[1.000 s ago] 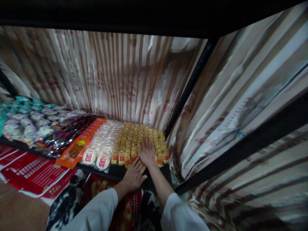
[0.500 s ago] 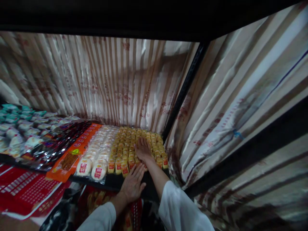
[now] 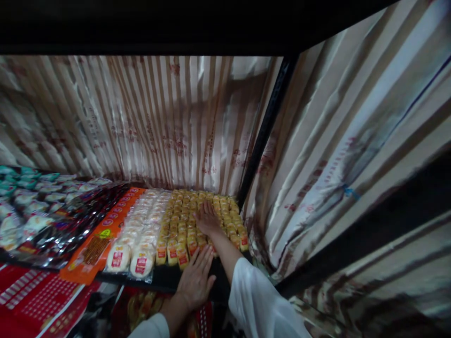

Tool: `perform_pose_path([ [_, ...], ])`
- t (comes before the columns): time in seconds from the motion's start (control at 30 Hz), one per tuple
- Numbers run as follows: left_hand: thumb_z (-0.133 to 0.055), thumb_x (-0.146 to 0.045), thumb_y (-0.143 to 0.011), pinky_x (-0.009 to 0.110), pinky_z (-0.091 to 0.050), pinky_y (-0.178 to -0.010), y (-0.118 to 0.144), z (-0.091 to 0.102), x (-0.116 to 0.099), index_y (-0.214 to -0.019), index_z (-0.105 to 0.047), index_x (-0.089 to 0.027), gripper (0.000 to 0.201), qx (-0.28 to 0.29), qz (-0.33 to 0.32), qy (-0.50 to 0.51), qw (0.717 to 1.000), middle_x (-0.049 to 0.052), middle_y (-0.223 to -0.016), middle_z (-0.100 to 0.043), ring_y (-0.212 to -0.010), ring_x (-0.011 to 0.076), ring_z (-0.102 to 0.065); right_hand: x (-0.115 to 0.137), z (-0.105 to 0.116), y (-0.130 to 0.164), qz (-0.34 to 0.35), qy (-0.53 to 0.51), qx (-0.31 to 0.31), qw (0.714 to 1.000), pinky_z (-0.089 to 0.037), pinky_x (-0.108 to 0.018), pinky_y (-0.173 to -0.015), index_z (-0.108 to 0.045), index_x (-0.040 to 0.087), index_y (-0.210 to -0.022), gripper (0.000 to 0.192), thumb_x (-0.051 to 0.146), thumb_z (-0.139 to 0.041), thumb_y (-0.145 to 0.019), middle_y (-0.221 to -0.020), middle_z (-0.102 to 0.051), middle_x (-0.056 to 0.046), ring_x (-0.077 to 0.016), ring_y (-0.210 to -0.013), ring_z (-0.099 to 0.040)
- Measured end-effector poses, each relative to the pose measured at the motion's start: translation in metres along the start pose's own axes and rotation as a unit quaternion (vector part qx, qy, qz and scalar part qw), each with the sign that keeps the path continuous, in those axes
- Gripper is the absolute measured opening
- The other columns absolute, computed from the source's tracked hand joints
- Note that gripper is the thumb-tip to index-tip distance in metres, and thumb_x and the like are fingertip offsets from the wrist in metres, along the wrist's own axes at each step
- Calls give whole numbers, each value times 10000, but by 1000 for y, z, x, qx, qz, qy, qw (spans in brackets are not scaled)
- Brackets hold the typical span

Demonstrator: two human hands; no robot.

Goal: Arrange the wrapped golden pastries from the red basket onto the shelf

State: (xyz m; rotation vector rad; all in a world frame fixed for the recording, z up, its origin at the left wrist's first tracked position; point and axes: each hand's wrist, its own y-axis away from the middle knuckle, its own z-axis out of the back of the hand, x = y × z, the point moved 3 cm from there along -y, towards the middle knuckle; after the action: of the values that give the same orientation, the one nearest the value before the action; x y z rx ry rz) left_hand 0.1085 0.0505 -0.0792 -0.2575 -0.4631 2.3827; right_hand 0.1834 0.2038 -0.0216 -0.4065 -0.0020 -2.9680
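Rows of small yellow packaged cakes [image 3: 182, 256] with red labels fill the right end of a dark shelf [image 3: 169, 273]. My right hand [image 3: 207, 218] lies flat on top of the cakes, fingers stretched out. At the front edge of the rows, my left hand [image 3: 197, 277] is held with fingers extended and thumb apart; its fingertips are against or just in front of the front cakes. Neither hand grips anything. Left of the cakes stand two rows of round white packaged cakes [image 3: 142, 263] with red labels.
An orange snack packet [image 3: 93, 251] lies beside the white cakes, with dark shiny packets [image 3: 95, 206] and white and green packets [image 3: 26, 180] farther left. A black post [image 3: 266, 131] stands at the back right corner. Striped curtains [image 3: 176, 117] hang behind; red packaging [image 3: 42, 295] sits below.
The view has shifted slightly, so the shelf goods sit a little lower and further left. Both hands keep nearly the same pose at the yellow cakes.
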Motion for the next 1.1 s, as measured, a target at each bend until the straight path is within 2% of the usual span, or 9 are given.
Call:
perform_pose_path([
  [0.1, -344, -372, -906, 420, -280, -1090, -1, 1, 0, -1419, -226, -125, 581, 0, -3, 6, 1000, 86, -1481, -264, -1368, 231, -237, -1, -4, -3, 4, -4, -3, 1000, -16, -347, -1130, -210, 38, -1421, 680, 487, -177, -912, -1513, -114, -121, -200, -1403, -13],
  [0.3, -357, -363, -902, 414, -314, -1078, -1, 1, 0, -1411, -255, -128, 570, -21, -1, 10, 1000, 88, -1458, -316, -1351, 222, -281, 0, 2, -21, -5, -12, -46, 999, -12, -375, -1129, -206, 73, -1428, 649, 473, -171, -918, -1517, -98, -102, -193, -1403, 4],
  [0.5, -386, -371, -887, 426, -340, -1069, -3, 1, -1, -1392, -303, -130, 566, -13, 13, 19, 1000, 89, -1445, -342, -1334, 231, -319, -2, -5, -34, 5, 2, -12, 1000, -8, -370, -1127, -207, 37, -1422, 676, 479, -189, -911, -1506, -133, -128, -212, -1403, -31],
  [0.67, -400, -356, -878, 415, -356, -1060, -3, 1, -1, -1396, -291, -125, 578, -13, 14, 17, 1000, 86, -1449, -335, -1334, 228, -318, 0, -1, -41, 9, 8, -35, 999, 3, -392, -1124, -213, 60, -1423, 654, 470, -181, -915, -1508, -149, -115, -208, -1403, -36],
  [0.83, -393, -329, -873, 429, -357, -1050, -3, -1, 0, -1392, -304, -127, 564, -19, 12, 16, 1000, 93, -1436, -359, -1323, 245, -338, 4, 2, -46, 8, 1, 10, 1000, 0, -370, -1125, -201, 41, -1422, 660, 463, -179, -916, -1509, -148, -119, -194, -1403, -41],
  [0.97, -382, -348, -880, 436, -333, -1064, -3, -2, 0, -1384, -315, -118, 558, -18, 12, 25, 999, 98, -1439, -357, -1329, 242, -326, 10, 16, -33, -6, -29, -47, 998, -13, -371, -1129, -217, 49, -1421, 633, 438, -169, -925, -1510, -152, -114, -209, -1403, -47],
  [1.1, -390, -344, -880, 449, -279, -1089, -3, -3, 0, -1329, -409, -120, 503, -12, 18, 37, 999, 111, -1368, -462, -1304, 240, -364, 17, 21, 17, -50, -72, -130, 988, -82, -366, -1135, -247, 58, -1415, 598, 404, -171, -932, -1510, -162, -105, -200, -1403, -48],
])
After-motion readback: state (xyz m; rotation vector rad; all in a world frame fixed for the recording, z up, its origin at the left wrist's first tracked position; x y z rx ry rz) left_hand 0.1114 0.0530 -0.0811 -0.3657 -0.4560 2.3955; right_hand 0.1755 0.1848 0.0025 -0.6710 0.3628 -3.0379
